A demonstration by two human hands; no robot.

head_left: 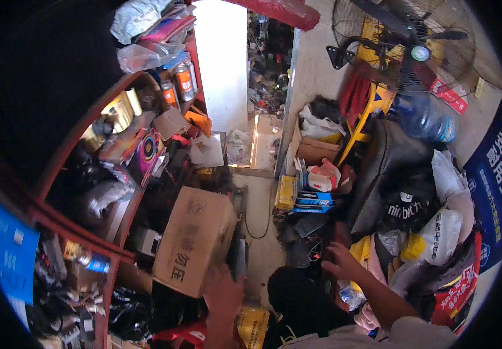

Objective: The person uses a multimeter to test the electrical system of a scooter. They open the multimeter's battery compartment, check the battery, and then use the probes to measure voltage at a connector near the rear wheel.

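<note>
My left hand (pixel 224 292) reaches up from the lower edge to the near right corner of a brown cardboard box (pixel 195 238) with dark print. Its fingers look stretched out against the box, though they are dim and blurred. The box lies tilted among clutter at centre left. My right hand (pixel 344 263) is held out to the right, fingers apart, with nothing in it. Near it are a heap of plastic bags (pixel 437 238) and some dark, wire-like clutter (pixel 309 250); whether it touches anything I cannot tell.
Crowded red-framed shelves (pixel 68 224) with spray cans (pixel 184 81) line the left. A narrow floor strip (pixel 258 224) leads to a doorway (pixel 268 134). To the right are blue boxes (pixel 313 201), a black padded seat (pixel 379 168), a water jug (pixel 425 119) and a wall fan (pixel 416 52).
</note>
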